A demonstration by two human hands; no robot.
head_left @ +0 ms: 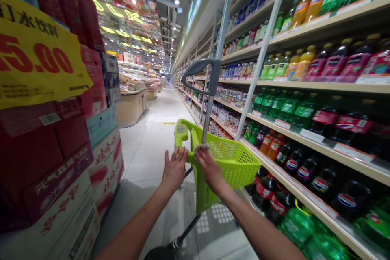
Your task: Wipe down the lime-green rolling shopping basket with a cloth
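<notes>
A lime-green plastic shopping cart (pixel 234 166) with a perforated basket stands before me. My right hand (pixel 210 170) is closed on a crumpled whitish cloth (pixel 201 148) and presses it to the cart's near edge, close to the foot of a metal pole (pixel 224 24). My left hand (pixel 175 166) lies at the rim left of it, fingers stretched out and apart, holding nothing; its fingertips seem to touch the green plastic. Higher up, a grey loop handle (pixel 201 74) sits on the pole. Part of the cart's rim is hidden behind my hands.
Shelves of bottled drinks (pixel 292 105) line the right side. Stacked drink cartons (pixel 103 162) with a yellow price sign (pixel 39 55) stand close on the left. A tiled aisle (pixel 161 101) runs ahead past display counters (pixel 132 107). A dark wheel (pixel 160 252) is low in front.
</notes>
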